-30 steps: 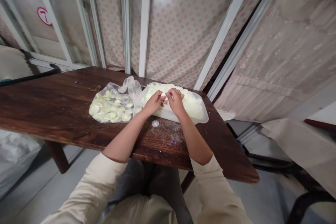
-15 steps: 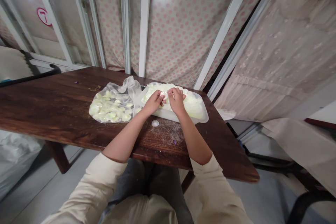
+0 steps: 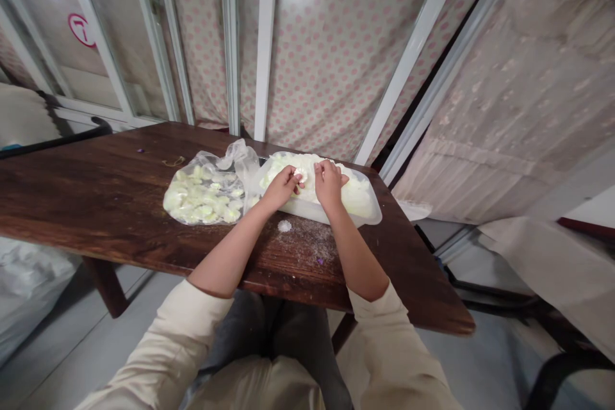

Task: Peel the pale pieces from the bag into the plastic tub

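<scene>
My left hand (image 3: 283,187) pinches a small white piece (image 3: 300,174) between its fingertips, just above a translucent plastic tub (image 3: 331,216). The tub is heaped with a white, pale-green-tinged mass (image 3: 355,195). My right hand (image 3: 329,182) rests on that mass with its fingers spread a little, holding nothing I can see. To the left of the tub lies a clear plastic bag (image 3: 202,197) of pale green pieces, its loose neck (image 3: 245,160) touching the tub's edge.
The tub and bag stand on a dark wooden table (image 3: 120,205). A small white heap (image 3: 284,225) and scattered white crumbs lie in front of the tub, with a purple speck (image 3: 319,261) among them. A bulging white sack (image 3: 24,288) stands on the floor at the left.
My right hand has moved rightward, away from the white piece, onto the mass in the tub. My left hand still pinches the piece, almost unmoved.
</scene>
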Demonstrator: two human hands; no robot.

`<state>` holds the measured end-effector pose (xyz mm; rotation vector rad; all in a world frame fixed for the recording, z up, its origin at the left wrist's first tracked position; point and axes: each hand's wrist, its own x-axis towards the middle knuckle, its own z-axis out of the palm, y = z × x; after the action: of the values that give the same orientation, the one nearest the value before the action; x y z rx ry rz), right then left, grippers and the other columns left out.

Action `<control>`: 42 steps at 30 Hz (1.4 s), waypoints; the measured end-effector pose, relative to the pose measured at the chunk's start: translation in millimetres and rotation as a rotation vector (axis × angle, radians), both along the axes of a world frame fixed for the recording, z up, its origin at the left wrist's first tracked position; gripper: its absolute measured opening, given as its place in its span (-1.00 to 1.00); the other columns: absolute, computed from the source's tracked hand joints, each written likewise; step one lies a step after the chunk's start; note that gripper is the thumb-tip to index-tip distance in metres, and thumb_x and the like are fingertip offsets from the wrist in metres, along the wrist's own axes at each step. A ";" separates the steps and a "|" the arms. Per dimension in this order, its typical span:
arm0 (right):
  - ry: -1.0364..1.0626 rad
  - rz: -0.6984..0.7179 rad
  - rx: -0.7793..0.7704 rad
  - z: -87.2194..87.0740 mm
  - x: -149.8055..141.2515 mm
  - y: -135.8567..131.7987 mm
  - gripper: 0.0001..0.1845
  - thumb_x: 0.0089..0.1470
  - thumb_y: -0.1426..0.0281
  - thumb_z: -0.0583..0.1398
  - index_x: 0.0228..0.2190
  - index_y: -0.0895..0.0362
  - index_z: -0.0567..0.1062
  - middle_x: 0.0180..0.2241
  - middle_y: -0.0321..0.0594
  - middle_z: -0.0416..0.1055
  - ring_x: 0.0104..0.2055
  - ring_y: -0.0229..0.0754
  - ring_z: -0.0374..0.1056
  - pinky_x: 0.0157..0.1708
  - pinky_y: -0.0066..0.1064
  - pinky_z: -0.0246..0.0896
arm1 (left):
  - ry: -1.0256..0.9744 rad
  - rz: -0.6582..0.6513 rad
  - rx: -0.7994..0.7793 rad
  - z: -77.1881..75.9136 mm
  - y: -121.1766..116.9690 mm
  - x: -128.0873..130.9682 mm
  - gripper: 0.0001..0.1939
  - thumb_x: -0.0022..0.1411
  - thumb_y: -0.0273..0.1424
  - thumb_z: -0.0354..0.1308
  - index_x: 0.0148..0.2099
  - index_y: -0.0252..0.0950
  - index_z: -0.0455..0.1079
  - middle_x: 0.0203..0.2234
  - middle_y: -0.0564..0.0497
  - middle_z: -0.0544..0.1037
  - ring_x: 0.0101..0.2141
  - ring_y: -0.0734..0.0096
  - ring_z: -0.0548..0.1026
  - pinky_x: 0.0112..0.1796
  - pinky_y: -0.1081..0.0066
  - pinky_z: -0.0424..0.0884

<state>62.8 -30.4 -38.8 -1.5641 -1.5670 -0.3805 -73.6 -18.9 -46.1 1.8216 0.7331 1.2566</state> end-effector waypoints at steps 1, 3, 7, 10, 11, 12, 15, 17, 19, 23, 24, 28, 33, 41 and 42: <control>-0.012 0.055 -0.003 0.8 -0.6 -1.0 -0.64 0.18 0.22 -0.15 -0.40 0.11 0.32 -0.33 -0.24 0.36 -0.21 -0.18 0.16 -0.26 -0.37 -0.17 | -0.006 -0.012 -0.002 0.5 -0.4 0.1 -0.83 0.19 -0.31 -0.07 -0.38 -0.29 0.11 -0.53 0.09 0.38 -0.56 0.58 0.33 -0.43 0.48 0.26; -0.062 0.182 -0.045 2.2 -2.7 -2.9 -0.65 0.18 0.21 -0.14 -0.41 0.10 0.32 -0.33 -0.26 0.35 -0.20 -0.20 0.16 -0.25 -0.39 -0.15 | -0.018 -0.033 -0.005 0.4 -0.4 0.3 -0.84 0.18 -0.31 -0.06 -0.38 -0.29 0.12 -0.54 0.09 0.37 -0.56 0.58 0.32 -0.45 0.49 0.26; -0.124 0.203 -0.084 2.8 -5.8 -4.0 -0.66 0.18 0.25 -0.11 -0.47 0.11 0.33 -0.39 -0.27 0.34 -0.23 -0.21 0.16 -0.26 -0.38 -0.16 | 0.007 -0.049 0.011 -3.3 2.7 0.8 -0.83 0.17 -0.28 -0.04 -0.34 -0.30 0.17 -0.53 0.08 0.39 -0.54 0.57 0.33 -0.43 0.48 0.27; -0.137 0.097 -0.055 1.7 -3.6 -2.0 -0.66 0.18 0.27 -0.10 -0.48 0.12 0.34 -0.40 -0.25 0.34 -0.23 -0.19 0.15 -0.25 -0.35 -0.20 | 0.037 -0.038 0.012 -6.0 5.0 1.1 -0.81 0.16 -0.26 -0.03 -0.33 -0.30 0.18 -0.52 0.06 0.43 -0.54 0.55 0.35 -0.42 0.47 0.27; -0.121 0.058 -0.047 1.4 -2.0 -1.2 -0.66 0.18 0.27 -0.10 -0.48 0.12 0.34 -0.40 -0.24 0.34 -0.24 -0.18 0.15 -0.26 -0.34 -0.20 | 0.036 -0.033 0.008 -6.3 5.3 1.1 -0.81 0.16 -0.26 -0.02 -0.34 -0.30 0.18 -0.52 0.06 0.43 -0.54 0.55 0.35 -0.42 0.47 0.27; -0.089 0.017 -0.039 1.1 -0.2 -0.3 -0.65 0.18 0.27 -0.11 -0.48 0.13 0.35 -0.40 -0.23 0.34 -0.24 -0.18 0.15 -0.26 -0.34 -0.20 | 0.027 -0.027 0.004 -6.3 5.2 1.1 -0.81 0.16 -0.26 -0.03 -0.35 -0.30 0.16 -0.53 0.06 0.44 -0.55 0.55 0.35 -0.43 0.47 0.27; 0.043 -0.066 -0.003 1.0 4.4 1.4 -0.61 0.18 0.22 -0.13 -0.45 0.13 0.35 -0.38 -0.21 0.34 -0.25 -0.17 0.14 -0.26 -0.33 -0.19 | -0.014 -0.019 -0.007 -4.4 3.7 0.8 -0.81 0.17 -0.26 -0.05 -0.37 -0.29 0.13 -0.54 0.06 0.44 -0.56 0.56 0.34 -0.43 0.48 0.26; 0.069 -0.022 0.025 1.4 5.0 1.1 -0.61 0.18 0.19 -0.16 -0.40 0.11 0.35 -0.33 -0.22 0.33 -0.22 -0.17 0.13 -0.24 -0.34 -0.18 | -0.025 -0.031 -0.012 -2.7 2.1 0.8 -0.81 0.17 -0.27 -0.04 -0.37 -0.29 0.13 -0.54 0.07 0.43 -0.56 0.57 0.34 -0.44 0.48 0.26; 0.011 0.088 0.019 1.9 3.3 -0.1 -0.62 0.17 0.18 -0.15 -0.38 0.09 0.35 -0.30 -0.24 0.33 -0.18 -0.19 0.13 -0.22 -0.36 -0.16 | -0.029 -0.052 -0.013 -1.4 0.9 0.8 -0.82 0.16 -0.28 -0.03 -0.36 -0.29 0.13 -0.56 0.08 0.42 -0.57 0.57 0.33 -0.45 0.49 0.26; -0.110 0.221 -0.060 2.8 -1.4 -2.8 -0.65 0.16 0.20 -0.10 -0.44 0.11 0.34 -0.35 -0.27 0.33 -0.20 -0.21 0.15 -0.24 -0.37 -0.16 | -0.040 -0.069 0.003 -1.6 0.9 1.4 -0.83 0.15 -0.28 -0.02 -0.33 -0.30 0.16 -0.56 0.09 0.40 -0.56 0.57 0.33 -0.45 0.49 0.27; -0.117 0.210 -0.062 2.8 -2.2 -3.2 -0.66 0.17 0.22 -0.10 -0.45 0.11 0.34 -0.36 -0.27 0.34 -0.21 -0.21 0.15 -0.24 -0.37 -0.16 | -0.033 -0.068 0.005 -2.1 1.2 1.7 -0.82 0.15 -0.28 -0.02 -0.33 -0.30 0.16 -0.56 0.08 0.40 -0.56 0.57 0.33 -0.45 0.49 0.27; -0.138 0.105 -0.032 1.5 -3.1 -2.9 -0.64 0.18 0.26 -0.11 -0.48 0.11 0.36 -0.39 -0.25 0.36 -0.23 -0.18 0.16 -0.26 -0.34 -0.20 | 0.016 -0.046 -0.001 -3.4 1.4 3.2 -0.84 0.16 -0.29 -0.03 -0.35 -0.29 0.15 -0.55 0.07 0.42 -0.56 0.55 0.34 -0.43 0.47 0.28; -0.037 -0.051 -0.001 0.2 2.7 0.7 -0.62 0.17 0.25 -0.11 -0.49 0.14 0.37 -0.41 -0.20 0.36 -0.27 -0.15 0.15 -0.28 -0.33 -0.21 | -0.003 -0.023 -0.003 -2.2 -0.6 2.4 -0.84 0.17 -0.30 -0.04 -0.37 -0.28 0.10 -0.56 0.08 0.41 -0.57 0.57 0.33 -0.45 0.48 0.26; -0.062 0.141 -0.001 2.4 -0.1 -2.5 -0.68 0.15 0.19 -0.07 -0.41 0.10 0.35 -0.32 -0.25 0.34 -0.20 -0.19 0.13 -0.22 -0.36 -0.16 | -0.032 -0.056 -0.010 -2.0 0.4 1.9 -0.83 0.17 -0.29 -0.04 -0.34 -0.29 0.12 -0.57 0.09 0.40 -0.57 0.57 0.33 -0.44 0.47 0.27; -0.083 0.177 -0.015 2.7 -1.4 -3.3 -0.68 0.14 0.18 -0.06 -0.43 0.10 0.35 -0.33 -0.26 0.33 -0.20 -0.20 0.13 -0.22 -0.37 -0.16 | -0.031 -0.059 -0.007 -2.6 1.3 2.1 -0.83 0.17 -0.28 -0.03 -0.33 -0.29 0.13 -0.57 0.10 0.39 -0.57 0.57 0.33 -0.44 0.47 0.27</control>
<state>61.4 -33.7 -36.1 -1.4226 -1.7605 -0.3395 -71.5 -17.6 -48.8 1.8009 0.6614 1.2404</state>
